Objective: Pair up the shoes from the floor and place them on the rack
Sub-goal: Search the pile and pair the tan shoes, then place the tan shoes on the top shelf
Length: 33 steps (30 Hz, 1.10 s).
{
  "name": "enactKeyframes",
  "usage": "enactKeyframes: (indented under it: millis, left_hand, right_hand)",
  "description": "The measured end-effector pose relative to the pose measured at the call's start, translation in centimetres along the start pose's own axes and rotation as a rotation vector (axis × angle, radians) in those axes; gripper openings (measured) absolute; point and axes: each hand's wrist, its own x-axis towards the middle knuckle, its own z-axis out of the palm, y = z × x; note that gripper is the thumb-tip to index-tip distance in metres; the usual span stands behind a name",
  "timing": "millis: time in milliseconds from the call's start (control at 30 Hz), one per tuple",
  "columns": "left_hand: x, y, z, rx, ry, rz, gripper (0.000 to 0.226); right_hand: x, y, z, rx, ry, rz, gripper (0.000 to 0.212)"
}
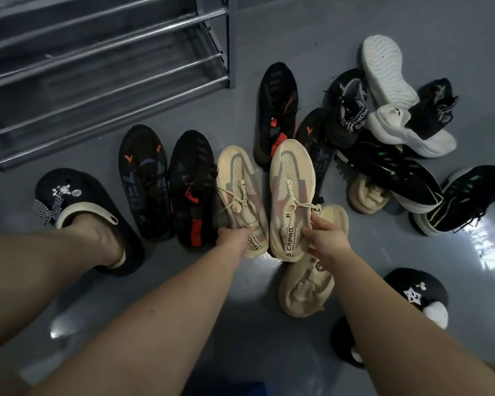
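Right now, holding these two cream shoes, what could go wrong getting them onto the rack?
Each hand, left hand and right hand, pinches only the heel of its cream shoe, so one could slip out on the lift. The laces hang loose and might snag. The rack has only thin bars, so a shoe set crooked could tip between them.

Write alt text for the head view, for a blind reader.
Each hand, the left hand and the right hand, grips one cream shoe, the left cream shoe and the right cream shoe, side by side above the grey floor. Dark sneakers lie scattered around; the shoe rack stands upper left.
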Motion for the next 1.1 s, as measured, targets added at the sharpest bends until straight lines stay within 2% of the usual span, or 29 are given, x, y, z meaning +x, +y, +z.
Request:
enactKeyframes:
  millis: [100,167,333,567,867,1100]
  left_hand:
    - [-2.7,1.0,-0.8,0.041,-0.027,0.015,0.063]
    - [-3.1,1.2,-1.2,0.051,-0.056,0.037,0.053]
    - [-3.5,2.1,-1.8,0.079,-0.150,0.079,0.055]
    - [-7.6,4.3,-3.9,0.063,-0.261,0.118,0.033]
    - [-14.3,7.5,-8.5,-0.018,-0.348,0.216,0.032]
    - [-21.0,13.6,-15.4,0.047,-0.387,0.352,0.020]
  right_hand:
    - [0.1,-0.1,-0.2,-0.006,-0.008,0.001,0.043]
    - [0.0,-0.1,-0.2,-0.006,-0.011,0.001,0.044]
    - [-0.8,-0.6,-0.2,0.008,-0.032,0.024,0.044]
    - [-3.4,-2.8,-0.4,-0.065,-0.095,0.015,0.043]
    - [-10.4,-6.1,0.8,-0.030,-0.156,-0.159,0.044]
    - [-17.2,-11.4,2.9,-0.128,-0.226,-0.324,0.044]
